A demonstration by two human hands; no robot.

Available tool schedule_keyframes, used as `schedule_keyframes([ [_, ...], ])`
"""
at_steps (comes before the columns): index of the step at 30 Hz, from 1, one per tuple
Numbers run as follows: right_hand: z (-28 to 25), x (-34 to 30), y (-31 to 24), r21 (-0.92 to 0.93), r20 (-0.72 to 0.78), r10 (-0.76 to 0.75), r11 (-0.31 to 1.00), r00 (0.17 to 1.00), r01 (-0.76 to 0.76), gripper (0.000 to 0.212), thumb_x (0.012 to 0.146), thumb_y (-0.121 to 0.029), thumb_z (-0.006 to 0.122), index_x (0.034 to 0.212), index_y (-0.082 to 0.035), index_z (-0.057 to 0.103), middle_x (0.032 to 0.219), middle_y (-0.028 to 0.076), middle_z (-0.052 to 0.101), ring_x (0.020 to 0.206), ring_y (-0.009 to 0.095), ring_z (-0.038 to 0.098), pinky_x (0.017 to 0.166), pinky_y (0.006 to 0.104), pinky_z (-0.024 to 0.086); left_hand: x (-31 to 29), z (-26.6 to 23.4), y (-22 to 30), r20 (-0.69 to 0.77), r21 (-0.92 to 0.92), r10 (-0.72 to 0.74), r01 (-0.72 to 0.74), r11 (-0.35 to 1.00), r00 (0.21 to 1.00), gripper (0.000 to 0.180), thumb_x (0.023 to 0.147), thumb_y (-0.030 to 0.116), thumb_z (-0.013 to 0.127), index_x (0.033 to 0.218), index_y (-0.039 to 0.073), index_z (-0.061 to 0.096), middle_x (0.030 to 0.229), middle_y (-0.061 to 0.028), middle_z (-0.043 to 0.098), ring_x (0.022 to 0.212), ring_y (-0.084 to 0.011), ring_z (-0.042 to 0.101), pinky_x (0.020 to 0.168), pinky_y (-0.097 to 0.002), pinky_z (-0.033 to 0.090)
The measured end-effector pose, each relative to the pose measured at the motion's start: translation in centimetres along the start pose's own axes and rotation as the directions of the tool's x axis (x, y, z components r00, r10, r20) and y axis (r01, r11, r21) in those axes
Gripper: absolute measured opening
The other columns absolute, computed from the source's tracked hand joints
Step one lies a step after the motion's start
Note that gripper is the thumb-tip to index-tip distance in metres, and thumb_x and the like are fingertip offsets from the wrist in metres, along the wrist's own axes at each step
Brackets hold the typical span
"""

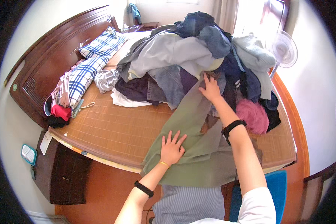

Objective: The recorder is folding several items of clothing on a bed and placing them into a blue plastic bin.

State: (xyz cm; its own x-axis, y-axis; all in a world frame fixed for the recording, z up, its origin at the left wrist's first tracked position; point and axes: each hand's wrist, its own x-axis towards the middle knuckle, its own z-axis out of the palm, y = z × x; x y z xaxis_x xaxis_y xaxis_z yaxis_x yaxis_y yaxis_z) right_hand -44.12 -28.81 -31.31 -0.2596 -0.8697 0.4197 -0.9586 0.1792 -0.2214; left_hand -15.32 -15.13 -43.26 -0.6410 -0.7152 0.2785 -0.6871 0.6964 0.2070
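Note:
An olive-green garment [175, 123], which looks like a pair of trousers, lies spread over the near part of the bed, with its lower edge hanging at the bed's front. My left hand [171, 148] rests flat on its lower left part, fingers spread. Farther up, my right hand [211, 89] touches the garment's narrow upper end beside the clothes pile, its fingers stretched out and apart. Neither hand grips anything. Just beyond the right hand rises a big heap of clothes [171, 56] in grey, navy and denim. A fuzzy pink item [252, 116] lies right of my right forearm.
A woven mat [112, 119] covers the bed. Plaid pillows [87, 76] and small clothes lie by the wooden headboard [37, 74]. A white fan [283, 48] stands at the far right, a dark nightstand [59, 171] at the left, and a blue chair or stool [278, 190] near my right arm.

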Motion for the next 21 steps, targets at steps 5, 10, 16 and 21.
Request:
schedule_keyframes([
  [5,-5.3,-3.5,5.4,0.341,-0.028,-0.269,0.903,0.963,0.263,0.046,0.082,-0.023,0.065,0.124,-0.007,0.055,0.117,0.021,0.058,0.108,0.037,0.055,0.093,0.042,0.045,1.3,0.3,0.9,0.025,-0.022,0.023,-0.023,0.999,0.999,0.056,0.088,0.031,0.045,0.143,0.027,0.039,0.15,-0.0069,0.034,0.138,-0.037,0.026,0.111,-0.0588,0.02],
  [10,-10.1,-17.0,9.1,0.161,0.251,-0.373,0.926,0.893,0.342,0.02,0.083,-0.02,0.061,0.099,-0.009,0.068,0.099,0.013,0.066,0.094,0.035,0.061,0.081,0.0432,0.05,0.6,0.7,-1.2,-0.07,-0.142,0.016,-0.026,0.989,0.997,0.048,0.086,0.027,0.05,0.133,0.023,0.052,0.144,-0.0085,0.043,0.135,-0.0358,0.033,0.109,-0.0579,0.024],
  [16,-14.9,-30.4,21.0,0.187,0.386,-0.079,0.982,0.919,0.006,0.026,0.081,-0.013,0.062,0.105,-0.007,0.067,0.104,0.016,0.065,0.1,0.036,0.059,0.087,0.0427,0.048,3.0,-3.8,2.1,0.186,-0.278,0.0,0.053,0.959,0.983,0.04,0.088,0.035,0.056,0.124,0.016,0.06,0.135,-0.0096,0.052,0.127,-0.0307,0.045,0.109,-0.0502,0.027],
  [21,-11.9,-34.3,20.5,0.195,0.1,0.039,0.979,0.994,-0.058,0.04,0.08,-0.014,0.065,0.119,-0.009,0.061,0.112,0.015,0.061,0.107,0.035,0.054,0.092,0.0427,0.044,5.1,-2.4,5.8,0.158,-0.373,-0.041,0.098,0.923,0.987,0.048,0.086,0.043,0.061,0.119,0.007,0.062,0.123,-0.0129,0.06,0.114,-0.0342,0.054,0.099,-0.0433,0.039],
])
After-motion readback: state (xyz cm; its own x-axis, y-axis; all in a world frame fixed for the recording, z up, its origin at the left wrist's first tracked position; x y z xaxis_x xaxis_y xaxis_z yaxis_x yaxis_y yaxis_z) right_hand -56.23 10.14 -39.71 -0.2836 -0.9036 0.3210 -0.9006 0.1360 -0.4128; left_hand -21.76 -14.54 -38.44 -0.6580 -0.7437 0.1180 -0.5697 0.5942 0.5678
